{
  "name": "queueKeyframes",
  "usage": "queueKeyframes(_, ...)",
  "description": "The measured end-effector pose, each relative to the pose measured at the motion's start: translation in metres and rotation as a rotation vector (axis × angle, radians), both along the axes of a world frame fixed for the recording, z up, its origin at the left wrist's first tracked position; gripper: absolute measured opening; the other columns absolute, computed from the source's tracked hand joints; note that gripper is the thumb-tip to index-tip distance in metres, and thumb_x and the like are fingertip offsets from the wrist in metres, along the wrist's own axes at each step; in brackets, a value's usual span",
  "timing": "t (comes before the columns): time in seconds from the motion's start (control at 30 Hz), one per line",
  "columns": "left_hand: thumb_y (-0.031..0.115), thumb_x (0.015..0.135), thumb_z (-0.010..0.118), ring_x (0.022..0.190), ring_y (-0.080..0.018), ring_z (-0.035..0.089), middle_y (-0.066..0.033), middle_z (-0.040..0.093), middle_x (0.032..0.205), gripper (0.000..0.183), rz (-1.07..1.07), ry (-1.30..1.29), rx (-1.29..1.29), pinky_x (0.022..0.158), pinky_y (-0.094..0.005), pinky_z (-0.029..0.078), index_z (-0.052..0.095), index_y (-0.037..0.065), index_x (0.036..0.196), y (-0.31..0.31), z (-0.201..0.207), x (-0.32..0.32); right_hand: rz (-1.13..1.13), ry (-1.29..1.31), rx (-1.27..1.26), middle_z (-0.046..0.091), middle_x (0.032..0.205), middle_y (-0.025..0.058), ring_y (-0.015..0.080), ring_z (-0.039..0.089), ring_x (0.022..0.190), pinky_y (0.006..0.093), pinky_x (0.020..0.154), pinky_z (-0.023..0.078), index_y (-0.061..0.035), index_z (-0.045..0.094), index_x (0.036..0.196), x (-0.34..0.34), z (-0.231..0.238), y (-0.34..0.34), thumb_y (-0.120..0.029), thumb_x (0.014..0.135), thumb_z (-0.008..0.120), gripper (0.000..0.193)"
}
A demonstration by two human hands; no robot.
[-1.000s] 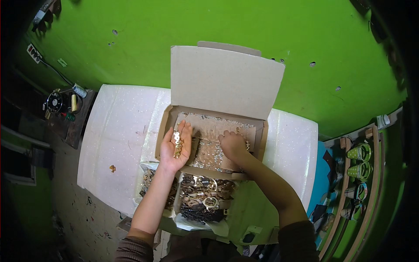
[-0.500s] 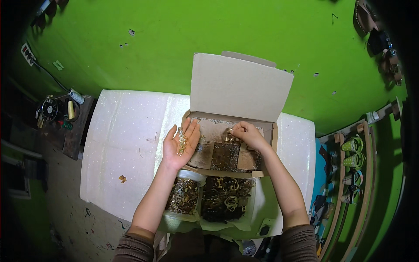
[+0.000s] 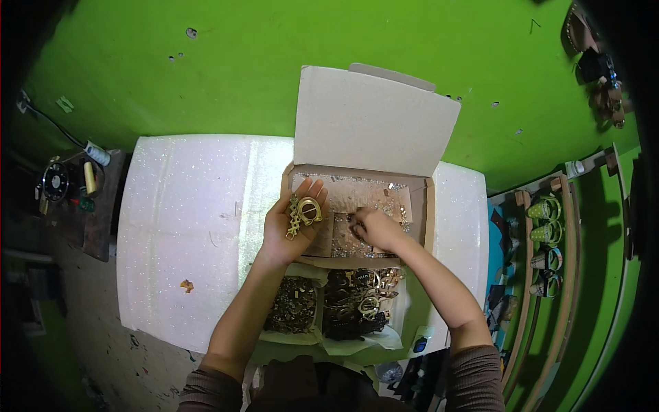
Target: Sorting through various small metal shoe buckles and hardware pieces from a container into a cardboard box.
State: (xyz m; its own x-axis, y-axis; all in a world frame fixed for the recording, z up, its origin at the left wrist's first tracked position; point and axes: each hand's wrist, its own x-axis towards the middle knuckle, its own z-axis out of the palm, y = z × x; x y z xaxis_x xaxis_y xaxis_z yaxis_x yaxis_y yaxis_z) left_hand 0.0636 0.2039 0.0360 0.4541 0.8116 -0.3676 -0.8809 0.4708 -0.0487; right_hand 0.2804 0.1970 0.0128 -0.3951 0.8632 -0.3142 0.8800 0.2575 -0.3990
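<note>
My left hand (image 3: pixel 281 237) is palm up with fingers stretched out over the left side of an open cardboard box (image 3: pixel 430 220). On its palm lie a round gold buckle (image 3: pixel 309 211) and a gold chain-like trim piece (image 3: pixel 294 217). My right hand (image 3: pixel 376 229) reaches down into the box, fingers curled together. Its fingertips are near the brown divided bottom, and what they hold, if anything, is hidden. Small shiny beads or studs (image 3: pixel 392 202) are strewn over the box's bottom.
The box's lid (image 3: pixel 377 118) stands raised at the back. In front are two trays, one with small metal bits (image 3: pixel 291 305), one with buckles and dark trims (image 3: pixel 357 302). Glittery white sheeting (image 3: pixel 185 220) covers the table. A sandal rack (image 3: pixel 537 264) stands right; a dark side table (image 3: pixel 103 220) stands left.
The round gold buckle is now on my left palm beside the chain-like piece. My right hand has moved nearer and lower into the box. The view has shifted slightly.
</note>
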Motion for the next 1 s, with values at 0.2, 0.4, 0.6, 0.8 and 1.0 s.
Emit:
queueKeyframes(0.2,0.024,0.094,0.031,0.110,-0.0258,0.049,-0.0145,0.052,0.116,0.036,-0.072,-0.185,0.047,0.094,-0.0392,0.043,0.050,0.000,0.113,0.008,-0.027,0.008,0.209,-0.256,-0.058,0.057,0.098,0.0167,0.0309,0.059,0.085,0.0374,0.072,0.050,0.0003,0.056,0.093,0.009,-0.014,-0.025,-0.004,0.077,0.048,0.018)
queueKeyframes(0.4,0.026,0.094,0.032,0.114,-0.0240,0.046,-0.0139,0.048,0.122,0.038,-0.135,-0.137,-0.040,0.093,-0.0348,0.044,0.046,-0.002,0.116,0.009,-0.031,0.021,0.224,-0.608,-0.227,0.059,0.101,0.0193,0.0271,0.064,0.080,0.0345,0.067,0.053,-0.0014,0.061,0.093,-0.009,0.007,-0.009,-0.005,0.074,0.052,0.021)
queueKeyframes(0.6,0.025,0.094,0.032,0.121,-0.0282,0.038,-0.0182,0.040,0.129,0.042,-0.138,-0.025,-0.057,0.102,-0.0371,0.032,0.035,-0.004,0.125,0.010,-0.031,0.024,-0.008,-0.907,-0.319,0.032,0.133,0.0275,0.0465,0.039,0.115,0.0432,0.090,0.041,0.0109,0.034,0.126,-0.032,-0.045,-0.011,-0.005,0.080,0.046,0.050)
queueKeyframes(0.8,0.024,0.095,0.029,0.129,-0.0274,0.026,-0.0208,0.029,0.136,0.048,-0.142,0.048,0.076,0.107,-0.0358,0.022,0.026,-0.006,0.131,0.007,-0.046,0.028,-0.710,-0.533,-0.375,0.011,0.134,0.0386,0.0487,0.023,0.123,0.0434,0.103,0.023,0.0163,-0.006,0.130,-0.024,-0.058,-0.010,-0.008,0.076,0.048,0.080)
queueKeyframes(1.0,0.025,0.095,0.028,0.128,-0.0266,0.027,-0.0205,0.030,0.135,0.048,-0.135,0.039,0.024,0.107,-0.0355,0.022,0.027,-0.006,0.131,0.007,-0.037,0.028,-0.878,-0.466,-0.397,0.016,0.135,0.0330,0.0443,0.029,0.122,0.0432,0.099,0.030,0.0101,-0.008,0.132,-0.010,-0.071,-0.010,-0.011,0.079,0.048,0.081)
